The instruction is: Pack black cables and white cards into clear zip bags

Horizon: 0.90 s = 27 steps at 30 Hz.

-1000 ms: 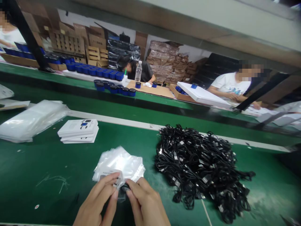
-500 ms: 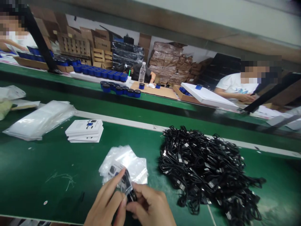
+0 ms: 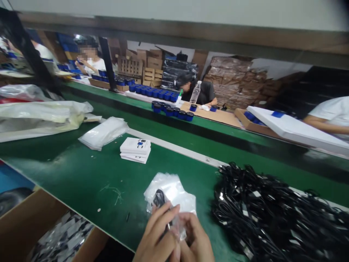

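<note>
Hands [image 3: 156, 238] close together, fingers curled, grip a clear bag [image 3: 179, 230] holding black cable [image 3: 159, 197].

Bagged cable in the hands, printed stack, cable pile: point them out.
Bagged cable [image 3: 159, 198]: head view, black coil.
Printed stack [image 3: 133, 146]: head view, top face.
Cable pile [image 3: 272, 216]: head view, middle.

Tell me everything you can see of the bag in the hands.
The bag is clear and shiny, seemingly thin plastic. A looped black cable shows at its far end, apparently inside. The bag is over the green table, overlapping the loose bags in view. The left hand lies across it; the right hand holds its crinkled nearer part. The hands hide much of it; whether it is sealed can't be told.
</note>
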{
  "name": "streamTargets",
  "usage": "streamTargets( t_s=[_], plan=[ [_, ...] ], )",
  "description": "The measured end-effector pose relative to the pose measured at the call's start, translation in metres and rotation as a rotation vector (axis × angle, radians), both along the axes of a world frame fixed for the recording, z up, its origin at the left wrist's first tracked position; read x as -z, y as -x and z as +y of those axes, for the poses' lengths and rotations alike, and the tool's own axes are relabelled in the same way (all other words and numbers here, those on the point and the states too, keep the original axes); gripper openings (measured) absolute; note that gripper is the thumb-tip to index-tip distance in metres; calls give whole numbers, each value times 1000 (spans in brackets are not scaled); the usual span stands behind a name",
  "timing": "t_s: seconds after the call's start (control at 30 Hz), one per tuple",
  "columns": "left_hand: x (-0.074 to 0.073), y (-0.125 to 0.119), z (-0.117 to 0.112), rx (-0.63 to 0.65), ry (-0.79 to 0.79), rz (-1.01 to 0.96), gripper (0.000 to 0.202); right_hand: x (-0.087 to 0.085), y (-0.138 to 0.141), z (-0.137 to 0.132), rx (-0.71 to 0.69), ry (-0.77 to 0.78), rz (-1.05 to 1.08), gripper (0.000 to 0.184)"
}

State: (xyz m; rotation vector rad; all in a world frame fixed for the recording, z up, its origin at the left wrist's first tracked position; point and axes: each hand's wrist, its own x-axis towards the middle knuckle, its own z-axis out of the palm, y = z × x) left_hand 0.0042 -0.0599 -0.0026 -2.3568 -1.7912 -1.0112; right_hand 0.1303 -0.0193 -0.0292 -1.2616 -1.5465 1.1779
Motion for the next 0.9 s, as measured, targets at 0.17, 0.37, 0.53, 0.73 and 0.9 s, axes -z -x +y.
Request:
streamTargets(
  t_s=[0.17,0.37,0.53,0.73,0.9],
  plan=[
    [-19,28,11,135,121,-111,37,-27,-8,9,-295,39,-35,21],
    [-45,38,27,153,686,-419,24,-58,-18,8,-259,67,-13,18],
    [-41,31,25,57,672,-597,13,-52,-27,3,-90,83,234,31],
    [-34,28,24,51,628,-828,23,-49,-28,5,-68,-36,121,11],
    [-38,27,25,12,575,-940,23,-52,-30,9,-104,-71,40,13]
  ],
)
